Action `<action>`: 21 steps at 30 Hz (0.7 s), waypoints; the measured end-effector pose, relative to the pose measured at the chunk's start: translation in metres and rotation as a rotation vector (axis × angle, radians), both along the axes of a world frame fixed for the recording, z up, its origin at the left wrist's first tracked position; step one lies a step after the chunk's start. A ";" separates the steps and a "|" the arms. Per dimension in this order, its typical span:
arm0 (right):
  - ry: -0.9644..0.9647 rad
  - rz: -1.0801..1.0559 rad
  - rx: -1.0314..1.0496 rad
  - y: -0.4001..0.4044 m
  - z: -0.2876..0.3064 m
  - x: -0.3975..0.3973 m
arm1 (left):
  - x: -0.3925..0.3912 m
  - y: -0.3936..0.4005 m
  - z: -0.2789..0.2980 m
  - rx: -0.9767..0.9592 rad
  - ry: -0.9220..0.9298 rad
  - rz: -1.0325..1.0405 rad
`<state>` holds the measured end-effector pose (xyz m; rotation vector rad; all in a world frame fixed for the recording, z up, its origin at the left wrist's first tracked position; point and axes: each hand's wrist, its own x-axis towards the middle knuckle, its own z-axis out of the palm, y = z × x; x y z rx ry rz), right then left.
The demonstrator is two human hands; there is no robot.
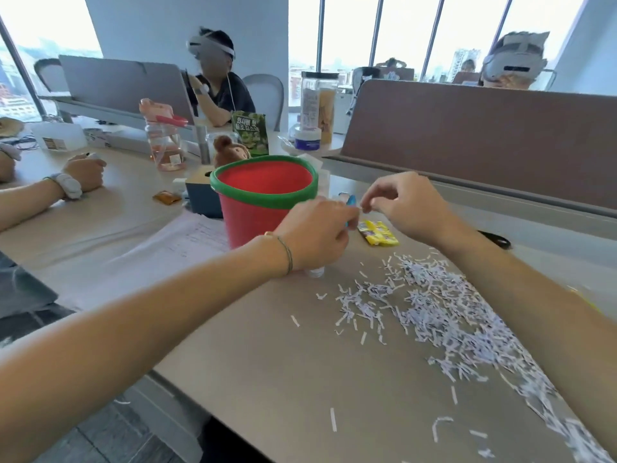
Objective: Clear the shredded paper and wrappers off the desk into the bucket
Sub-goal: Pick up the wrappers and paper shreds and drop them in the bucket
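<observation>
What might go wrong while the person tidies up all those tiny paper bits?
1. The shredded paper reaches close to the desk edge, so sweeping could push bits onto the floor.
2. The left hand is right beside the bucket, so a bump might tip it.
3. The yellow wrapper lies apart from the pile and could be forgotten.

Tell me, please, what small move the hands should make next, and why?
Probably carry the small blue wrapper, pinched by the left hand, over the green-rimmed red plastic bucket and let go; the bucket stands just left of both hands, and the right hand seems merely to steady it.
</observation>
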<state>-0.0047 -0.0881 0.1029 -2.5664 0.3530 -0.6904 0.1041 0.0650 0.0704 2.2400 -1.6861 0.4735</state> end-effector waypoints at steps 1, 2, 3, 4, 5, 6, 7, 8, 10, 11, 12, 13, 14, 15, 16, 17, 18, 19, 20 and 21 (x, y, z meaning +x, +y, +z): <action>0.017 -0.015 0.006 -0.004 -0.006 -0.001 | -0.002 -0.002 -0.015 0.084 -0.006 0.037; 0.033 -0.027 0.011 -0.008 -0.013 -0.002 | -0.003 -0.004 -0.029 0.164 -0.016 0.075; 0.046 -0.036 0.016 -0.012 -0.019 -0.002 | -0.003 -0.005 -0.043 0.234 -0.025 0.111; 0.054 -0.041 0.020 -0.015 -0.024 -0.003 | -0.004 -0.006 -0.055 0.292 -0.031 0.146; 0.060 -0.044 0.023 -0.018 -0.029 -0.003 | -0.004 -0.007 -0.066 0.339 -0.032 0.183; 0.066 -0.050 0.035 -0.022 -0.034 -0.002 | -0.003 -0.008 -0.075 0.375 -0.031 0.219; 0.074 -0.060 0.050 -0.025 -0.039 -0.001 | -0.003 -0.009 -0.083 0.402 -0.033 0.248; 0.084 -0.076 0.058 -0.030 -0.046 0.002 | -0.001 -0.011 -0.088 0.422 -0.048 0.269; 0.114 -0.126 0.041 -0.040 -0.059 0.008 | 0.002 -0.016 -0.093 0.434 -0.083 0.294; 0.127 -0.157 0.025 -0.045 -0.066 0.012 | 0.005 -0.019 -0.095 0.425 -0.081 0.303; 0.135 -0.188 0.013 -0.050 -0.074 0.016 | 0.008 -0.021 -0.096 0.406 -0.073 0.307; 0.142 -0.218 0.008 -0.054 -0.081 0.019 | 0.012 -0.025 -0.097 0.377 -0.054 0.301; 0.151 -0.248 0.002 -0.058 -0.088 0.022 | 0.015 -0.028 -0.099 0.333 -0.015 0.285; 0.159 -0.279 -0.012 -0.063 -0.095 0.025 | 0.018 -0.031 -0.101 0.261 0.051 0.259; 0.166 -0.313 -0.031 -0.068 -0.101 0.029 | 0.021 -0.034 -0.103 0.163 0.143 0.227; 0.170 -0.348 -0.048 -0.073 -0.107 0.032 | 0.021 -0.037 -0.103 0.039 0.263 0.195; 0.172 -0.379 -0.055 -0.079 -0.111 0.036 | 0.021 -0.040 -0.103 -0.089 0.403 0.177; 0.174 -0.405 -0.063 -0.084 -0.115 0.041 | 0.019 -0.043 -0.102 -0.206 0.552 0.172; 0.176 -0.426 -0.072 -0.089 -0.118 0.046 | 0.019 -0.047 -0.101 -0.288 0.695 0.182; 0.183 -0.442 -0.088 -0.093 -0.120 0.051 | 0.018 -0.050 -0.098 -0.346 0.810 0.192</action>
